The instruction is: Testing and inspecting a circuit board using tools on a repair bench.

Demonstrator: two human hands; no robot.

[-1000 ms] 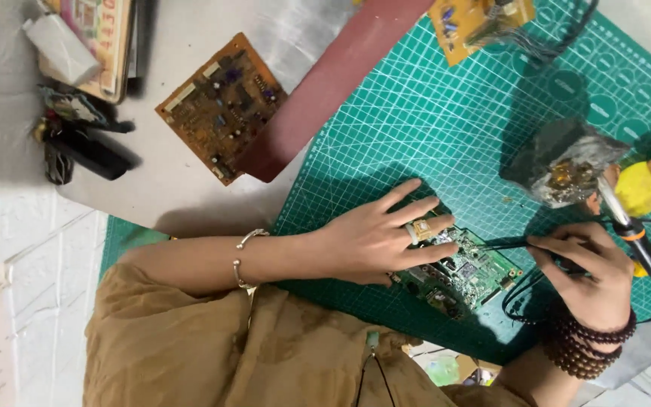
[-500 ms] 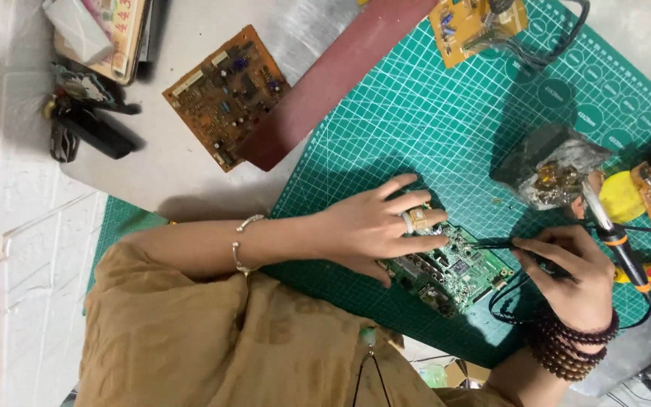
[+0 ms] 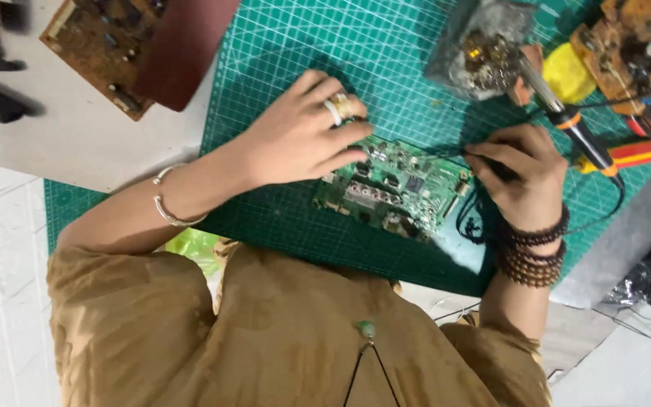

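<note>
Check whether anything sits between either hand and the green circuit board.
Nothing visible does. The left hand rests its fingertips on the green circuit board at its left end, and the right hand holds a thin black tool whose tip reaches the board's top edge.

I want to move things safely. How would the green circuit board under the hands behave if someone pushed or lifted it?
The green circuit board looks thin and flat, so it is probably stiff and light. The left hand presses on it, which suggests it could slide on the smooth green mat. Its small raised parts look fragile.
</note>
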